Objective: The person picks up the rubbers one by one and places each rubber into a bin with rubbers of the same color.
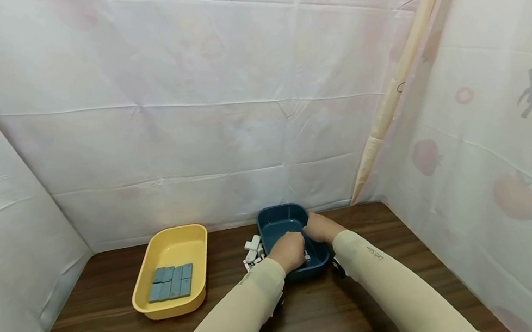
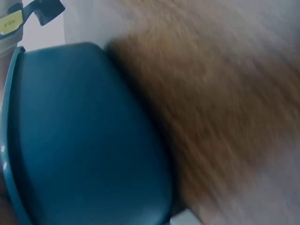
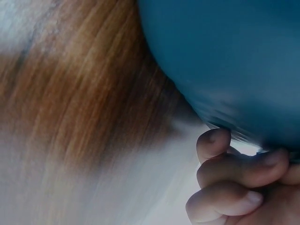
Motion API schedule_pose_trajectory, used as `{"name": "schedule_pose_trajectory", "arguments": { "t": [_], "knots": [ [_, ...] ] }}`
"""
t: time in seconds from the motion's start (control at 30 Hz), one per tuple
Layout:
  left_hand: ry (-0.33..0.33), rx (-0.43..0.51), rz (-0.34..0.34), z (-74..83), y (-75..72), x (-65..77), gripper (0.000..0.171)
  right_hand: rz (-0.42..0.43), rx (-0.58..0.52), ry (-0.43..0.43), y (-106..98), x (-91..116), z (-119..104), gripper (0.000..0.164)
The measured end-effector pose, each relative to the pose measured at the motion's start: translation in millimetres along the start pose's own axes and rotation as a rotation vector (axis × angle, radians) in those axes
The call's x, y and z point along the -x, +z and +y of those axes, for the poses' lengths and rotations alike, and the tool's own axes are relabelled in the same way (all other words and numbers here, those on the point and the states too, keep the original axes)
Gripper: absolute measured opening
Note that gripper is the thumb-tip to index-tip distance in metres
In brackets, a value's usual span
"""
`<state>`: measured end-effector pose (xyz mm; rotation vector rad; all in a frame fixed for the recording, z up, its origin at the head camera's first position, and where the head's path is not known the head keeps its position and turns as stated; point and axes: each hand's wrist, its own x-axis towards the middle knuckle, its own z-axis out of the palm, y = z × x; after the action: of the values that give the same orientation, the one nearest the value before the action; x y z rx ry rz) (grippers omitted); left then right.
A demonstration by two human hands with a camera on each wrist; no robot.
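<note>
A dark blue plastic bin [image 1: 281, 213] stands on the table in front of me. My left hand [image 1: 289, 251] reaches over its left side, fingers hidden from the head view. At the right rim is my right hand [image 1: 321, 227]; the right wrist view shows its curled fingers [image 3: 225, 199] close by the bin's wall [image 3: 225, 61]. I cannot tell what either hand holds. A small white piece with markings [image 1: 307, 256] lies inside the bin near the left hand. Several white tiles [image 1: 253, 248] lie loosely heaped on the table along the bin's left side.
To the left stands a yellow bin [image 1: 201, 239] with several grey-blue tiles [image 1: 173, 282] laid flat in rows. Both bins sit on a dark wooden table [image 1: 90, 306]. Pale cloth [image 1: 194, 141] hangs behind and at both sides, with a wrapped pole [image 1: 389, 100] at the back right.
</note>
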<state>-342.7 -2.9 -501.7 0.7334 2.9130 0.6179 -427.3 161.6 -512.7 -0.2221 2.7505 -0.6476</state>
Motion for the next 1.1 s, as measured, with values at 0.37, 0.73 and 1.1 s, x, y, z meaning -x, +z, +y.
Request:
{"name": "schedule_pose_trajectory", "arguments": {
  "t": [0.37,0.73,1.1],
  "knots": [
    [0.013,0.068,-0.087,-1.2,0.4,-2.9,0.06,-0.02,0.028,-0.026,-2,1,-7,0.075],
    [0.016,0.12,-0.128,-6.9,-14.9,4.0,0.034,-0.001,0.017,-0.027,-1,-1,-5,0.073],
    [-0.022,0.013,0.164,-41.4,-59.4,45.8,0.027,0.012,0.009,-0.026,3,-10,-1,0.069]
  ]
}}
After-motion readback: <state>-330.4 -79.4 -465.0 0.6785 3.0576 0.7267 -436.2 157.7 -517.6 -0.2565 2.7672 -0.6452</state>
